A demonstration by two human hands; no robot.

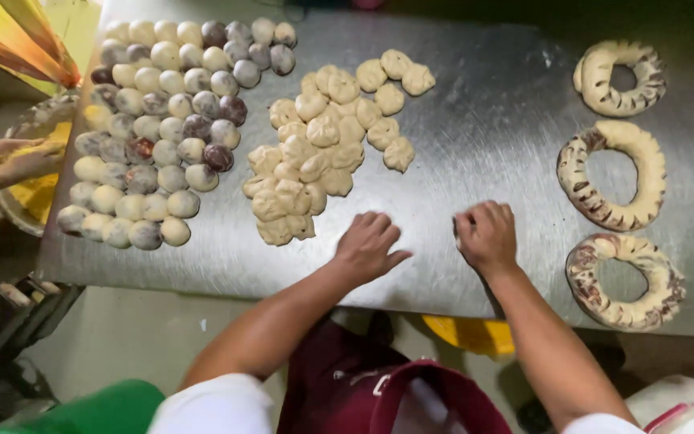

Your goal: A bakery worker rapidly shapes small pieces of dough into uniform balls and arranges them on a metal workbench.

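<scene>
A person in a maroon apron (379, 394) leans over a brushed steel desk (475, 145), both bare hands pressed down near its front edge. The left hand (367, 245) lies palm down with fingers bent and the thumb stretched out to the side; whether it covers any dough cannot be told. The right hand (487, 235) is curled into a loose fist, knuckles up, and a sliver of pale dough seems to peek out at its left side, though what it grips stays mostly hidden.

Just beyond the left hand sits a heap of pale folded dough pieces (323, 149), close to the fingertips but apart from them. Further left, rows of round dough balls (158, 128) fill the desk's corner, some cream, some marbled with dark purple-brown.

To the right of the right hand, three braided dough rings line the desk's edge one behind another: the near ring (626, 281), the middle ring (612, 175) and the far ring (620, 78), each cream with brown streaks, none touching the hand.

At the left border, another person's hands (10, 161) work at a round bowl of yellow filling (38, 193), beside the desk.
</scene>
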